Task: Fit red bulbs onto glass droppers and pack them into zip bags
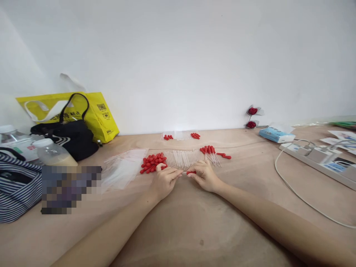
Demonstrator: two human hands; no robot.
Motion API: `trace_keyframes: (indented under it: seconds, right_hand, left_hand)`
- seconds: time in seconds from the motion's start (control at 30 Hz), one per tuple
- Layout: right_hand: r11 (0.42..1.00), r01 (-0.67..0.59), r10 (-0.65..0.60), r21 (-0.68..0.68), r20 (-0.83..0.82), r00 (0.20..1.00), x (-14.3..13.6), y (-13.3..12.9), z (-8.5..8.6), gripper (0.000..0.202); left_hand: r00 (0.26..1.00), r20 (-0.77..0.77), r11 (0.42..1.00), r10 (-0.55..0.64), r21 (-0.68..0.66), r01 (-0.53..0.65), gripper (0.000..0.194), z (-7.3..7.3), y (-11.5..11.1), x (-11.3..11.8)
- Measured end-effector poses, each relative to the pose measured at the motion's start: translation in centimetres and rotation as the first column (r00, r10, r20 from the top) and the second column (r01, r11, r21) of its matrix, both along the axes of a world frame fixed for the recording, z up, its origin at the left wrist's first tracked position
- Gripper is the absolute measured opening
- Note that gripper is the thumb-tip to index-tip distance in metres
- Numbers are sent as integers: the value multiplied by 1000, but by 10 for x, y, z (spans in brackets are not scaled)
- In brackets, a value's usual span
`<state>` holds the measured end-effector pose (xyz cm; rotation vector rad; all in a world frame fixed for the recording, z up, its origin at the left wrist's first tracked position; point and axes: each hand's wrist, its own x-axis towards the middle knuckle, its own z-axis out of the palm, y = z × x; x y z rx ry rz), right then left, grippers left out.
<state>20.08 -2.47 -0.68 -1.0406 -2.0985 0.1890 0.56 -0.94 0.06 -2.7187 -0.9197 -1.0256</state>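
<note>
Partly hidden Chinese characters [75, 113], too blurred to read surely, and two square codes [101, 107] mark a yellow bag [107, 128], while lettering on a blue-and-white packet [274, 134] is illegible.

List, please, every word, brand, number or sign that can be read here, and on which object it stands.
"糕点", probably: yellow rectangular shopping bag; the characters beside it are partly covered.
Two square black codes, no readable words: same bag.
Blue-and-white soft tissue pack: lettering too blurred.
Large clear plastic bottle, red and green marks: too small.
White plastic power strip, blue-white patch: too blurred.
</note>
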Motion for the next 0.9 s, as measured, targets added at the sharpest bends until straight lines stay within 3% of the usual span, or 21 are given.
trace_keyframes:
  seconds: [0.33, 0.57, 0.9]
  right_hand:
    - [991, -111, 112, 73, -7, 994, 2, 1, -2, 16]
    - [986, -80, 74, 145, 44, 996, 0, -1, -2, 18]
    - [982, -138, 147, 128, -68, 987, -6, -3, 0, 16]
  left_hand:
    - [998, -64, 999, -4, 52, 7, 21, 2, -7, 2]
    - [997, -69, 996, 35, 80, -29, 21, 3, -10, 4]
    - [999, -36, 996, 25, 91, -21, 20, 2, -13, 6]
